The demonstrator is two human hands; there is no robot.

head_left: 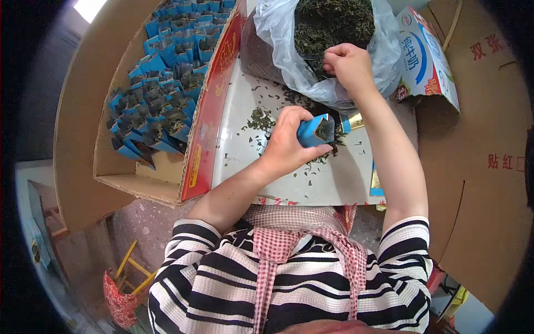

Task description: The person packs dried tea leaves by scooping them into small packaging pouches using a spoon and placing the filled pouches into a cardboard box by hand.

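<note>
Two hands are busy around the plastic bag [282, 42], which is open and full of dark dried leaves [334, 22]. The left hand [285, 138], just nearer the person than the bag, grips a blue packet [314, 132] between fingers and thumb; its mouth is open and tilted, with some leaves visible inside. The right hand [349, 65] is over the bag's near part, fingers curled closed; whether they pinch anything, I cannot tell. Left of the bag, a cardboard box [208, 119] holds rows of blue packets [158, 103]. Right of it leans a milk carton [425, 58]. Loose bits [260, 119] are scattered on the pale surface [236, 161] in front.
</note>
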